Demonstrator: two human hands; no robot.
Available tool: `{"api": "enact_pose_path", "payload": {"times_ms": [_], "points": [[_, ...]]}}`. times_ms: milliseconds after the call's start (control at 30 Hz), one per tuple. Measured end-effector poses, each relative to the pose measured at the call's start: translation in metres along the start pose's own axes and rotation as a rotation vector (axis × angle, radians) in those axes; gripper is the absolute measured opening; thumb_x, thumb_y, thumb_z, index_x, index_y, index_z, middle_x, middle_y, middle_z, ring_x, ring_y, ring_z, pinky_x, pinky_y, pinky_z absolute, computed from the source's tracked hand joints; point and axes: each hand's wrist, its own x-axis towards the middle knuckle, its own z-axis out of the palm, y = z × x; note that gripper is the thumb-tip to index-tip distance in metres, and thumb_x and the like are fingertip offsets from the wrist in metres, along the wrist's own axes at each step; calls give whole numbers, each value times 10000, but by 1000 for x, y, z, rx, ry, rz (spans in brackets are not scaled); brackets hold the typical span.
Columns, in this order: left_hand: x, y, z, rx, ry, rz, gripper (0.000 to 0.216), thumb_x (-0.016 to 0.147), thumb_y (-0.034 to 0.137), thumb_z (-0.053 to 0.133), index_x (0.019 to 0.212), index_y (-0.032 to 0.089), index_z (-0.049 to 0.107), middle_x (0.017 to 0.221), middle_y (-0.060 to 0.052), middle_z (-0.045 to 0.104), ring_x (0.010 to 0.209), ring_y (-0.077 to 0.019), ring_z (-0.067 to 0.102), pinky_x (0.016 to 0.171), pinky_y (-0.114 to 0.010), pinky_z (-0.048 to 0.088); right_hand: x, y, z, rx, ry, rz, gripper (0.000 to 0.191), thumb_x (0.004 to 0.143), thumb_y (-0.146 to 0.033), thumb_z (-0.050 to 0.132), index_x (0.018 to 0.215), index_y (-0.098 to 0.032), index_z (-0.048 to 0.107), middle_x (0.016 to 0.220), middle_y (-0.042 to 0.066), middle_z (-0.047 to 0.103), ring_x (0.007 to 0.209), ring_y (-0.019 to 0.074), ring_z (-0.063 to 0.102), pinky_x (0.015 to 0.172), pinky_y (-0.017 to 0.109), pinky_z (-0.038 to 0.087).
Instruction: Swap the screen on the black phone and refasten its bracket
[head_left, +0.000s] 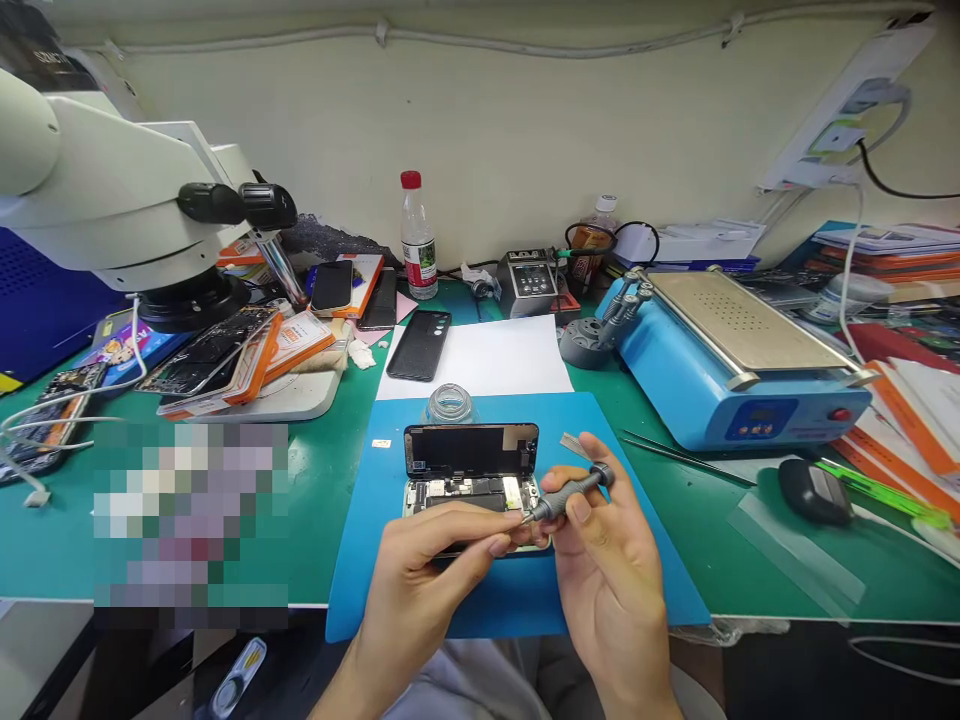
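In the head view, my right hand (pixel 611 580) grips a grey precision screwdriver (pixel 566 495) with a knurled handle, its tip pointing left. My left hand (pixel 439 560) is closed in a pinch right at that tip; whatever is between the fingertips is hidden. Beneath both hands lies an opened phone (pixel 457 502), its inner parts showing and its lower part covered by my fingers. The phone's screen (pixel 471 450) is tilted up along the far edge, leaning by a clear glass jar (pixel 450 402). All of this is on a blue mat (pixel 375 560).
White paper (pixel 502 355) bears a black phone back cover (pixel 420 345). Tweezers (pixel 686 458), a blue heating plate machine (pixel 720 350) and a mouse (pixel 814 490) are to the right. A microscope (pixel 150 200) overhangs the left, above stacked phone parts. A bottle (pixel 418 240) stands behind.
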Motion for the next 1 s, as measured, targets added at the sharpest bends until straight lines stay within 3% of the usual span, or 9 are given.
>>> {"api": "enact_pose_path", "payload": {"times_ms": [333, 467, 533, 600, 700, 800, 900, 1000], "points": [[0, 2, 1, -33, -40, -18, 290, 991, 179, 733, 1142, 411, 818, 1022, 78, 838, 921, -134, 795, 827, -189, 629, 0, 1, -3, 5, 1, 14, 517, 932, -320, 775, 1412, -315, 584, 968, 7, 664, 685, 99, 610, 617, 211, 577], [-1, 3, 2, -12, 66, -113, 199, 1014, 246, 707, 1118, 358, 835, 1022, 40, 841, 899, -156, 799, 834, -214, 640, 4, -4, -7, -51, 38, -39, 439, 972, -335, 722, 1397, -298, 618, 991, 24, 680, 677, 97, 606, 587, 204, 570], [-1, 4, -1, 5, 144, -163, 178, 1031, 291, 681, 1107, 327, 838, 999, 21, 840, 874, -164, 796, 805, -223, 646, 7, -10, -8, -145, 67, -124, 440, 1001, -330, 689, 1431, -295, 602, 1005, 38, 697, 701, 113, 629, 590, 217, 581], [-3, 3, -5, 93, 134, -165, 176, 1036, 301, 671, 1094, 313, 836, 1003, 12, 836, 900, -168, 789, 810, -220, 633, 11, -15, -8, -305, 72, -266, 479, 1028, -315, 655, 1494, -292, 548, 997, 54, 711, 782, 159, 676, 600, 246, 597], [-8, 2, -12, 303, 69, -58, 186, 1039, 242, 659, 1112, 308, 817, 1072, 10, 825, 986, -162, 770, 883, -221, 589, 21, -18, -10, -606, 6, -549, 569, 1041, -236, 632, 1570, -312, 436, 957, 42, 711, 851, 193, 704, 637, 292, 622], [-13, -1, -16, 433, 75, 63, 226, 1042, 187, 639, 1175, 300, 782, 1130, 1, 813, 1011, -152, 752, 909, -228, 560, 31, -12, -15, -822, -112, -804, 569, 997, -101, 654, 1491, -332, 490, 949, 7, 698, 799, 158, 708, 670, 296, 642], [-16, -4, -19, 446, 76, 36, 235, 1052, 191, 623, 1201, 301, 769, 1139, -3, 809, 1006, -143, 743, 901, -221, 551, 36, -3, -22, -943, -199, -900, 541, 969, -42, 667, 1428, -296, 534, 976, 23, 695, 924, 180, 741, 701, 293, 657], [-15, -5, -22, 375, 68, -61, 209, 1065, 237, 613, 1162, 307, 784, 1102, 5, 815, 985, -140, 745, 889, -215, 552, 37, 4, -26, -1061, -233, -940, 608, 985, -32, 654, 1511, -270, 464, 1050, 53, 703, 992, 187, 744, 812, 335, 669]]}}
